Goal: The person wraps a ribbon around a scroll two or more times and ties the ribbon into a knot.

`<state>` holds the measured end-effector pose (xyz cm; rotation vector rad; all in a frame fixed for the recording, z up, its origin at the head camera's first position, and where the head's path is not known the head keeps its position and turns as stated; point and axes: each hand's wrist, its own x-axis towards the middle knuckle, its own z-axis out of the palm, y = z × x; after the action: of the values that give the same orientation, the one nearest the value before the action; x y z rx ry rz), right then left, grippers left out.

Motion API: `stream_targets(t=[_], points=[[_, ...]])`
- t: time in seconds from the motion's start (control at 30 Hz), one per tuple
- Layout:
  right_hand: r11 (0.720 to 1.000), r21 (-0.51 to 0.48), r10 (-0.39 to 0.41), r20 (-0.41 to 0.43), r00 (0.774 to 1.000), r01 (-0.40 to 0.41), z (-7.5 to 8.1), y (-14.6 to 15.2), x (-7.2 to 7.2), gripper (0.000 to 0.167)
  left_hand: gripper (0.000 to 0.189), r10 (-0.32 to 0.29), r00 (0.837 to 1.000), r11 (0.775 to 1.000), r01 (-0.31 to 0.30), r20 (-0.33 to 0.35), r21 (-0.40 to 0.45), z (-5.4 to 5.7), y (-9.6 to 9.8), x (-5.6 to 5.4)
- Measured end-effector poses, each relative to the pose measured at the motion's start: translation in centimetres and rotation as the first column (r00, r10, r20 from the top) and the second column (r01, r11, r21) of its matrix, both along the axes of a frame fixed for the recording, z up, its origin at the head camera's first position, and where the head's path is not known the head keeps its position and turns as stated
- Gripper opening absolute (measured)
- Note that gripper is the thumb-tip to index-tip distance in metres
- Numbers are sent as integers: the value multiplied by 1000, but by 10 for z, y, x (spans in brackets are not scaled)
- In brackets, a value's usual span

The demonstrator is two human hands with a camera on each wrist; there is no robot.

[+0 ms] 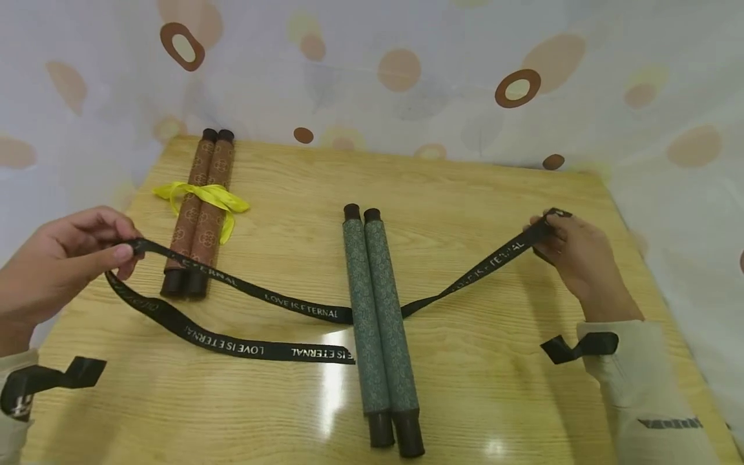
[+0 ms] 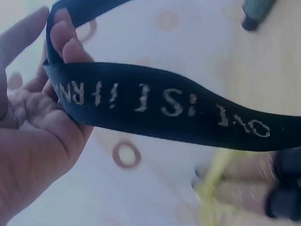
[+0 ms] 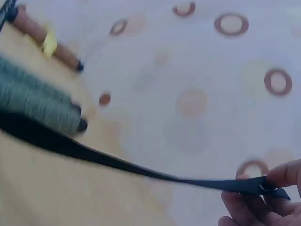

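Note:
Two green patterned scrolls (image 1: 380,316) with dark end knobs lie side by side on the table. A black ribbon (image 1: 302,308) printed "LOVE IS ETERNAL" runs beneath them and comes out on both sides. At the left, my left hand (image 1: 70,258) pinches the ribbon between thumb and fingers; a loose tail hangs back from it to the scrolls' left edge. In the left wrist view the ribbon (image 2: 155,101) loops around the fingertips. On the other side, my right hand (image 1: 581,258) pinches the ribbon near its end, raised above the table and pulled fairly straight.
Two brown patterned scrolls (image 1: 194,223), tied with a yellow ribbon (image 1: 209,194), lie at the back left, close to my left hand. The wooden table (image 1: 476,387) meets a white spotted sheet (image 1: 349,71) at its back and sides. Dark bands (image 1: 587,347) circle both sleeves.

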<state>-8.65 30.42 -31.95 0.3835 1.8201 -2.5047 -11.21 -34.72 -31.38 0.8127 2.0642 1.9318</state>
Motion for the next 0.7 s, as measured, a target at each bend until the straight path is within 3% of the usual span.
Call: stream_targets(t=[0.07, 0.17, 0.27, 0.33, 0.37, 0.4, 0.47, 0.57, 0.63, 0.7], points=[[997, -66, 29, -30, 999, -31, 19, -13, -13, 15, 32, -36, 999, 998, 36, -1, 53, 18, 15, -8], [996, -49, 76, -89, 993, -81, 47, -41, -31, 25, 28, -48, 999, 998, 47, 8, 53, 46, 43, -18], [985, 80, 166, -148, 975, -156, 69, -79, -46, 33, 23, -51, 999, 999, 51, 13, -4, 74, 75, -24], [951, 214, 261, -177, 949, -221, 81, -108, -54, 36, 21, -79, 997, 993, 77, -25, -87, 94, 99, -27], [914, 313, 325, -182, 928, -259, 86, -123, -58, 37, 19, -109, 992, 985, 101, -56, -137, 104, 112, -28], [856, 422, 402, -182, 897, -298, 90, -136, -61, 37, 18, -138, 986, 973, 117, -93, -199, 113, 124, -29], [716, 597, 551, -166, 818, -362, 97, -161, -67, 34, 16, -207, 961, 936, 140, -185, -323, 130, 148, -33], [500, 748, 750, -122, 650, -436, 106, -189, -72, 29, 14, -305, 905, 870, 139, -296, -472, 148, 175, -39], [416, 762, 823, -83, 562, -497, 110, -200, -73, 27, 13, -342, 878, 841, 128, -334, -526, 154, 187, -44], [358, 765, 863, -53, 502, -535, 114, -206, -73, 25, 12, -358, 872, 823, 126, -333, -554, 158, 197, -50]])
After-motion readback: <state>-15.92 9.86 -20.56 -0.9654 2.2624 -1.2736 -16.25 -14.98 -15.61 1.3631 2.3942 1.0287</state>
